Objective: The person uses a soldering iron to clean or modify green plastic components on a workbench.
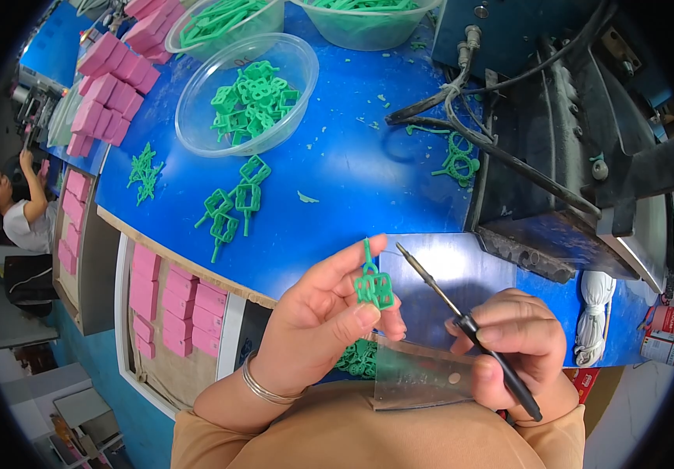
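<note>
The left hand (313,313) pinches a green piece (373,288) between thumb and fingers, its stalk pointing up along the index finger, above the near edge of the blue table (337,211). The right hand (520,336) is closed around the black handle of a pen-like tool (466,322), whose thin metal tip points up and to the left, just beside the left index fingertip. Behind the tool lies a shiny plate (462,266).

Farther back on the table, a clear bowl (184,125) holds more green parts (255,102), with loose frames (247,195) in front of it and a small bunch of sprigs (145,173) to its left. Pink blocks (110,102) are stacked at the left, and a dark machine (540,156) stands at the right, near a white cord bundle (596,313). Below the left hand is what seems to be a green heap (359,358), partly hidden by a clear sheet (423,379).
</note>
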Demonstrator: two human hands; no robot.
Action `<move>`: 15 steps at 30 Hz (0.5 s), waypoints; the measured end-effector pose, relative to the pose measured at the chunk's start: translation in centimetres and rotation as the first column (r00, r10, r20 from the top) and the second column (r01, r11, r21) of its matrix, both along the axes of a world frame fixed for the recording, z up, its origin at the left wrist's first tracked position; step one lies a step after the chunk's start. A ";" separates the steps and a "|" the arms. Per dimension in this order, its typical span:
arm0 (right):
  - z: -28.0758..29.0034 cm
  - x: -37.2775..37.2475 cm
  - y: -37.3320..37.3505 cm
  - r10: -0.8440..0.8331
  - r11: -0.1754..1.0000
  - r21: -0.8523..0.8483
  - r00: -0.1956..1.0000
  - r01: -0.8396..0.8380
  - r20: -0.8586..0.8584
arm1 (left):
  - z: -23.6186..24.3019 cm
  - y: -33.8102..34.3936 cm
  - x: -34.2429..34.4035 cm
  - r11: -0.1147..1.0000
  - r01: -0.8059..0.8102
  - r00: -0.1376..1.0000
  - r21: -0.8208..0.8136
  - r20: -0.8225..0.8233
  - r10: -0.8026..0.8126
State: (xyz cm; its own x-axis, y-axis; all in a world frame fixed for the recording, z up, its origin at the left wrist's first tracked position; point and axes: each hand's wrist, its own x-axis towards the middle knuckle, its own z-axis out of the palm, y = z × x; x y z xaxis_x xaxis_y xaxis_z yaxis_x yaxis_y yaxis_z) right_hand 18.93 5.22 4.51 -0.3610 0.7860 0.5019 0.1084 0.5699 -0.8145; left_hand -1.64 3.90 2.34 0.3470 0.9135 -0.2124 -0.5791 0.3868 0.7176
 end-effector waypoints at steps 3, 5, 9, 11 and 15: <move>0.2 0.4 0.1 0.022 0.999 0.043 1.000 -0.022 -0.006 | 0.0 -0.1 0.1 0.999 -0.037 0.999 -0.014 -0.028 0.037; 0.2 0.5 0.2 0.052 0.997 0.066 0.999 -0.051 -0.016 | -0.1 -0.2 0.1 0.999 -0.045 0.999 -0.025 -0.026 0.044; 0.1 0.4 0.4 0.075 0.995 0.070 0.997 -0.075 -0.007 | -0.1 -0.2 0.0 0.999 -0.039 0.999 -0.007 -0.033 0.038; 0.1 0.4 0.4 0.081 0.993 0.079 0.997 -0.082 0.018 | -0.1 -0.2 0.0 0.999 -0.042 0.999 -0.010 -0.028 0.042; 0.0 0.2 0.4 0.070 0.994 0.083 0.997 -0.073 0.035 | -0.1 -0.2 0.0 0.999 -0.042 0.999 -0.012 -0.027 0.041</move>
State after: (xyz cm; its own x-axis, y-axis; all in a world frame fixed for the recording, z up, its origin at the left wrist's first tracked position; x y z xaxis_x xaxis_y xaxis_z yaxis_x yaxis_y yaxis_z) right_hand 19.10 5.63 4.52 -0.4317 0.7131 0.5524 0.0896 0.6433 -0.7603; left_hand -1.60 3.72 2.24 0.3029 0.9242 -0.2325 -0.5752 0.3718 0.7286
